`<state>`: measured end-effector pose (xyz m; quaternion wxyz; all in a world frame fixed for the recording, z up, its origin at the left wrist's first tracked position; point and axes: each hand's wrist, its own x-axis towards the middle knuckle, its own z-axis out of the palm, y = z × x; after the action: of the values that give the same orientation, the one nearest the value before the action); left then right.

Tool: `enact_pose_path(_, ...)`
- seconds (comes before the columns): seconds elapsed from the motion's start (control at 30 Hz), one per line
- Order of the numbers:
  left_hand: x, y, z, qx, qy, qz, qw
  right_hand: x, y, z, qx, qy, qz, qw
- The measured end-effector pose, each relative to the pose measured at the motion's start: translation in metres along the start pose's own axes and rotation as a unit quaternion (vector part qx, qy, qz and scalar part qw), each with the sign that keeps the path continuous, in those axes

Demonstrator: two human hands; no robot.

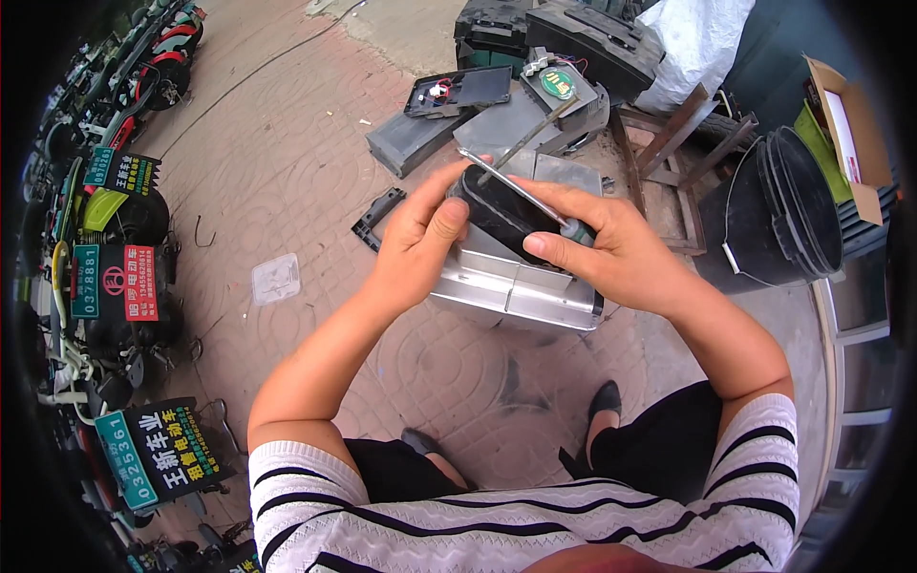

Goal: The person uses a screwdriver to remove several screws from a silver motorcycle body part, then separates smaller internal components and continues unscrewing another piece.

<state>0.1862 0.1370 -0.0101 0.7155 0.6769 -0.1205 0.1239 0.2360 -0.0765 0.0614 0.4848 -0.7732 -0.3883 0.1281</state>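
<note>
My left hand [425,224] is closed round the left end of a black oblong part [492,205], thumb on its near side. My right hand [607,234] grips a screwdriver [523,189] with a dark greenish handle; its metal shaft points to the far left across the black part. The right fingers also press against that part's right side. Just beneath both hands is a silver metal case [525,298] with ribbed sides, partly hidden by them. Beyond the black part a thin brownish rod [537,132] slants up; its near end is hidden.
Grey plastic covers [415,141] and black boxes [597,43] are piled ahead. On the right stand a rusty metal frame [659,153] and a black bucket [778,210]. A clear plastic tray [276,280] lies on the paving; parked scooters [124,210] line the left.
</note>
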Motion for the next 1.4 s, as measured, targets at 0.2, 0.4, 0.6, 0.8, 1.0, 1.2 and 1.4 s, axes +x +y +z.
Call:
enact_pose_path(0.2,0.000,-0.005,-0.006,-0.110,0.029,-0.042,0.993,0.017,-0.002,-0.011,-0.068,0.161,-0.019,0.984)
enact_pose_path(0.4,0.001,-0.003,-0.006,-0.102,-0.005,-0.052,0.993,0.042,-0.012,-0.012,0.123,0.183,-0.014,0.975)
enact_pose_path(0.6,-0.002,-0.008,-0.013,-0.085,0.002,-0.047,0.995,0.074,-0.017,-0.015,0.188,0.224,-0.036,0.955)
enact_pose_path(0.8,0.000,-0.013,-0.011,-0.213,0.117,-0.065,0.968,0.090,0.001,-0.090,0.331,0.394,-0.103,0.851)
enact_pose_path(1.0,0.000,-0.037,-0.016,-0.445,0.330,-0.167,0.816,0.096,0.022,0.008,0.191,0.266,0.040,0.944)
enact_pose_path(1.2,0.005,-0.026,-0.018,-0.469,0.372,-0.158,0.785,0.098,0.050,0.031,0.019,0.154,0.037,0.987)
enact_pose_path(1.4,0.005,-0.038,-0.032,-0.461,0.259,-0.172,0.831,0.098,0.040,0.037,0.077,0.153,0.026,0.985)
